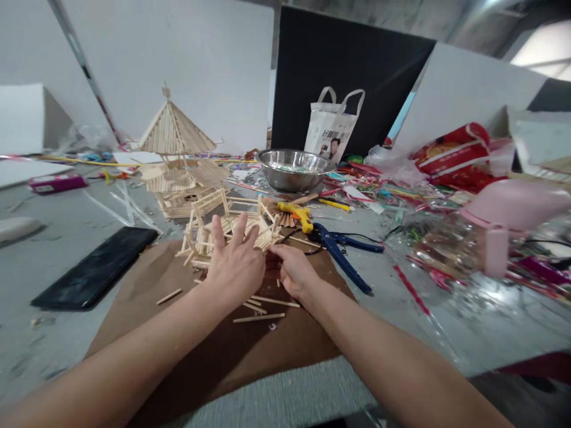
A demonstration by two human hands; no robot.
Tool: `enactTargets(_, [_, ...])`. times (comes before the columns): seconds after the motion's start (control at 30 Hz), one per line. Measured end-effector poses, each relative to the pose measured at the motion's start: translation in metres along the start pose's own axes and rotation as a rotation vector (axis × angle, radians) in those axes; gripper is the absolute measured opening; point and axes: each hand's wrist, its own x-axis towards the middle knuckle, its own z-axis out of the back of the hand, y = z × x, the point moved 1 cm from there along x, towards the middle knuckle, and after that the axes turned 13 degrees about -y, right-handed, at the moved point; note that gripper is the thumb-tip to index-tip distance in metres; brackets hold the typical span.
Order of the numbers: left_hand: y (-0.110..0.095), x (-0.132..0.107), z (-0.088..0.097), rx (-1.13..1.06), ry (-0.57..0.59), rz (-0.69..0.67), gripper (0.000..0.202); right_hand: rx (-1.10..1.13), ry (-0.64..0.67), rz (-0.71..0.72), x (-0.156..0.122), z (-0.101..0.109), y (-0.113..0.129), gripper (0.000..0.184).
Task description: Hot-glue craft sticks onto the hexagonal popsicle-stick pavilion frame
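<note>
Left hand (236, 261): fingers splayed, released, resting on pale wooden-stick lattice frame (203, 238) under fingertips. Right hand (292, 268): fingertips curled at frame's near edge, grasp unclear. Step seems stick fitting; next calls for steady frame, fine alignment

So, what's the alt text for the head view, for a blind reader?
Two hands work on a stick frame on a brown mat: the left hand spreads open over it, the right hand pinches at its edge. Behind are a stick pavilion, steel bowl and glue gun.
</note>
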Motion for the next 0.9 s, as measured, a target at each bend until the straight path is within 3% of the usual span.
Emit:
enactTargets(0.27, [0.001, -0.002, -0.004, -0.042, -0.014, 0.041, 0.022, -0.175, 0.027, -0.049, -0.002, 0.012, 0.018, 0.014])
enactTargets(0.53, [0.002, -0.002, -0.004, -0.069, -0.029, 0.049, 0.023, -0.193, -0.277, 0.309, 0.017, 0.022, 0.023, 0.008])
enactTargets(0.63, [0.002, -0.002, -0.003, -0.044, -0.011, 0.027, 0.021, -0.204, -0.241, 0.362, 0.02, 0.02, 0.02, 0.02])
enactTargets(0.77, [0.002, -0.002, -0.003, -0.035, -0.007, 0.018, 0.02, -0.239, -0.161, 0.387, 0.02, 0.019, 0.016, 0.02])
enactTargets(0.9, [0.003, -0.003, -0.004, -0.056, -0.017, 0.031, 0.021, -0.266, -0.169, 0.437, 0.022, 0.02, 0.013, 0.022])
